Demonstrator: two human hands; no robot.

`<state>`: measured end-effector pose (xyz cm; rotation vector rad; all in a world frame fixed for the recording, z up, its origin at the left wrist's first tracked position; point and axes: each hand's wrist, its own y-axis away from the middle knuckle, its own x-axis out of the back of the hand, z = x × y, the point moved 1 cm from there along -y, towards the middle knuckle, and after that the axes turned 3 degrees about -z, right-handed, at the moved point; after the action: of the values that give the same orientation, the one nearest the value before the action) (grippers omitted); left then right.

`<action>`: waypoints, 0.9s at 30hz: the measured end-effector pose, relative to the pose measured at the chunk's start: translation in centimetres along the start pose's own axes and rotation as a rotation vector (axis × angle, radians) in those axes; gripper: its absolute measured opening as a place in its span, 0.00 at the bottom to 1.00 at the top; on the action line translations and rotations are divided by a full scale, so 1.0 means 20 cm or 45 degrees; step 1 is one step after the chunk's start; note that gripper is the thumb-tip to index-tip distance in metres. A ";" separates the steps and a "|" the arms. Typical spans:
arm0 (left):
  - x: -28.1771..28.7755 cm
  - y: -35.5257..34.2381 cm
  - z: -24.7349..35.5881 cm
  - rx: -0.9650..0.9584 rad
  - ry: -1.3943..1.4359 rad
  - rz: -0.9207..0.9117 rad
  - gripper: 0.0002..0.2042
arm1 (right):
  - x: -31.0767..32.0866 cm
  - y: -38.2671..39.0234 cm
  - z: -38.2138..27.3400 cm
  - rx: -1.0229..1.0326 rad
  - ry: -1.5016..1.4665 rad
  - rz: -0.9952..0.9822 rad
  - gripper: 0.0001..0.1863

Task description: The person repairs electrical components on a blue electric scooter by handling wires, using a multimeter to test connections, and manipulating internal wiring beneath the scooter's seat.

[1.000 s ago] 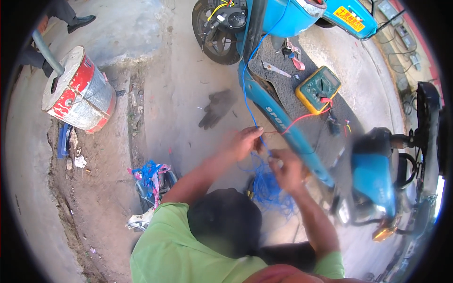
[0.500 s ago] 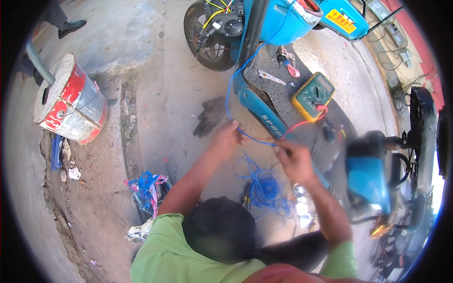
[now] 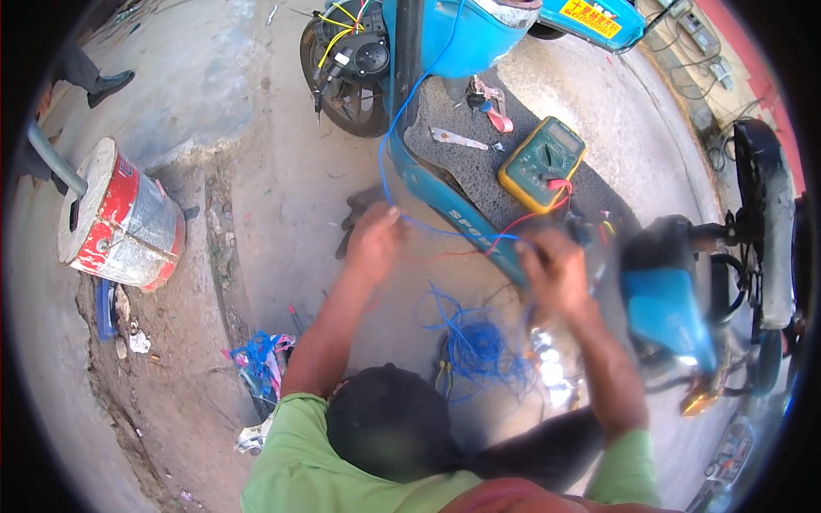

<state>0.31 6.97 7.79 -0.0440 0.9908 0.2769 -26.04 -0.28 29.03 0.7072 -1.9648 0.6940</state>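
Note:
A thin blue wire (image 3: 384,162) hangs down from the blue electric scooter (image 3: 449,43) and stretches across between my hands. My left hand (image 3: 375,239), slightly blurred, is closed on the wire in front of a dark glove (image 3: 352,218). Beside the scooter's footboard, my right hand (image 3: 554,269) pinches the same wire; motion blur hides its fingertips. A yellow-and-green multimeter (image 3: 540,164) rests on the textured footboard, its red test lead (image 3: 560,202) running down toward my right hand. Below, between my forearms, lies a tangled coil of blue wire (image 3: 475,349) on the ground.
A red-and-white bucket (image 3: 128,214) with a pole in it stands at left, near a person's shoe (image 3: 111,88). Pliers (image 3: 444,372) lie beside the coil. Keys with a pink strap (image 3: 496,115) sit on the footboard. Another blue vehicle part (image 3: 663,312) stands at right.
My hands have moved farther apart, the left one leftward over the glove and the right one rightward, with the wire between them. The whole view has shifted a little.

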 end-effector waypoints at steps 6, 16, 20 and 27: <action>-0.03 -0.04 0.07 -0.032 0.016 0.009 0.07 | 0.03 -0.04 0.06 -0.089 -0.026 0.214 0.07; 0.27 -0.21 0.13 -0.035 0.050 0.267 0.11 | -0.05 -0.10 0.10 0.140 0.224 0.200 0.02; 0.40 -0.35 0.16 -0.025 0.074 0.402 0.15 | -0.08 -0.11 0.09 0.213 0.494 -0.004 0.07; 1.22 -0.74 0.61 -0.517 -1.332 1.005 0.15 | -0.15 -0.14 0.12 0.271 0.632 -0.150 0.12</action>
<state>26.57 -0.13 -7.02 0.1205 -0.1491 1.0923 -24.08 -3.22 25.86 0.6919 -1.4006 0.9156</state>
